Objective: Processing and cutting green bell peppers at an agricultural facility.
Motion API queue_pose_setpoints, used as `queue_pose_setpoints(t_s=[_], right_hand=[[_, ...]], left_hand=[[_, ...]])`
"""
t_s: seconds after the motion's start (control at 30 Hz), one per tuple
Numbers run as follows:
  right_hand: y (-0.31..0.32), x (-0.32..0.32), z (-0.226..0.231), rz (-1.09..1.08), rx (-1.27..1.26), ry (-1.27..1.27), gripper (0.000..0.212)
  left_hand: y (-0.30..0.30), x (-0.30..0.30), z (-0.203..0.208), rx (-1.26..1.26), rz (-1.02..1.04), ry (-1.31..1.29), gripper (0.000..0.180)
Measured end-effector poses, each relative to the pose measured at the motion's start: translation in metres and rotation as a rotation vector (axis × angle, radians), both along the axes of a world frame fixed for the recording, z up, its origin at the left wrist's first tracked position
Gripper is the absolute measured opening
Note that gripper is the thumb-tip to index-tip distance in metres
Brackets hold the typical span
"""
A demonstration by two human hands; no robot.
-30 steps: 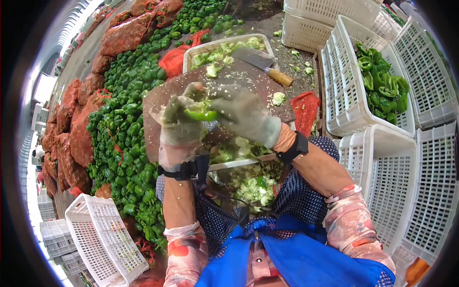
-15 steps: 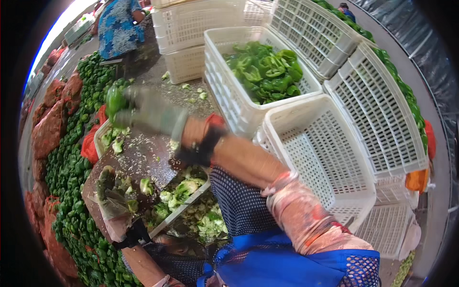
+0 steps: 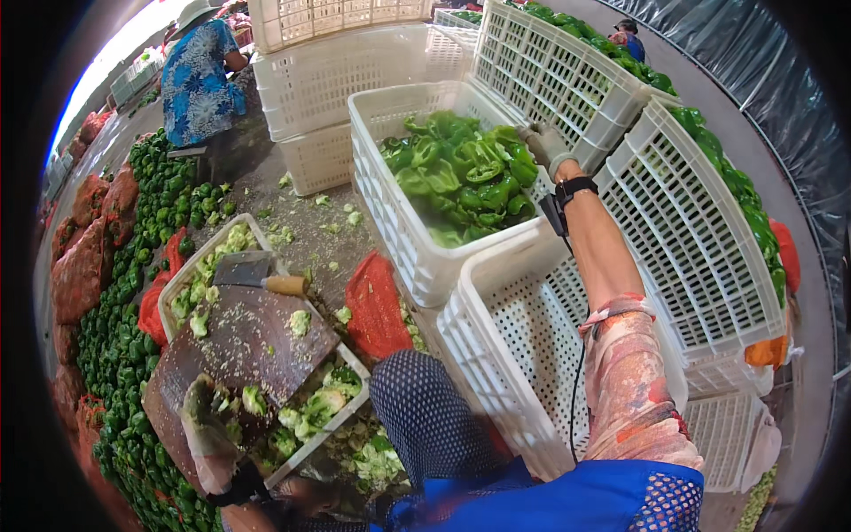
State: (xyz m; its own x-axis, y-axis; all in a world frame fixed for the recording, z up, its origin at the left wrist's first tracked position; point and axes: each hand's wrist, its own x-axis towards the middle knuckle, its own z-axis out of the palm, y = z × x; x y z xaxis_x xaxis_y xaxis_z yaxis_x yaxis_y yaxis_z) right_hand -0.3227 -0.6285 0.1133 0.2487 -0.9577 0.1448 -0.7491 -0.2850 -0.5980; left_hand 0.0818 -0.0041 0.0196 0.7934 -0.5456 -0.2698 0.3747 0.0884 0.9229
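Note:
My right hand (image 3: pixel 547 146), in a pale work glove, reaches over the far right corner of a white crate (image 3: pixel 403 257). Its fingers look stretched out beside the cored green peppers (image 3: pixel 461 173) heaped inside; no pepper shows in its grasp. My left hand (image 3: pixel 208 430), in a soiled glove, rests at the near left edge of a dark cutting board (image 3: pixel 248 341), fingers apart, partly in shadow. On the board's far edge lies a cleaver (image 3: pixel 241 269) with a wooden handle. Pale pepper cores (image 3: pixel 254 401) and scattered seeds are on the board.
White tubs of cores (image 3: pixel 257 232) stand beyond and under the board. Whole green peppers (image 3: pixel 124 355) pile along the left, beside red net sacks (image 3: pixel 81 275). Another white crate (image 3: pixel 519 355) stands near my right arm. A seated person (image 3: pixel 202 84) is at the far left.
My right hand has swung from above the board, where it held a green pepper, right to the pepper crate; the pepper is gone from it. The cleaver has come into sight. My left hand stays at the board.

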Motion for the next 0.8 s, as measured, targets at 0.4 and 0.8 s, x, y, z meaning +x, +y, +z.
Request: queue_pose_setpoints(t_s=[0.4,0.8], right_hand=[[-0.059,0.034,-0.066,0.006,0.186,0.197,0.096],[0.052,0.092,-0.086,0.926,0.523,0.741,0.086]], left_hand=[[-0.017,0.019,-0.031,0.165,0.241,0.232,0.043],[-0.034,0.044,-0.039,0.234,0.093,0.196,0.039]])
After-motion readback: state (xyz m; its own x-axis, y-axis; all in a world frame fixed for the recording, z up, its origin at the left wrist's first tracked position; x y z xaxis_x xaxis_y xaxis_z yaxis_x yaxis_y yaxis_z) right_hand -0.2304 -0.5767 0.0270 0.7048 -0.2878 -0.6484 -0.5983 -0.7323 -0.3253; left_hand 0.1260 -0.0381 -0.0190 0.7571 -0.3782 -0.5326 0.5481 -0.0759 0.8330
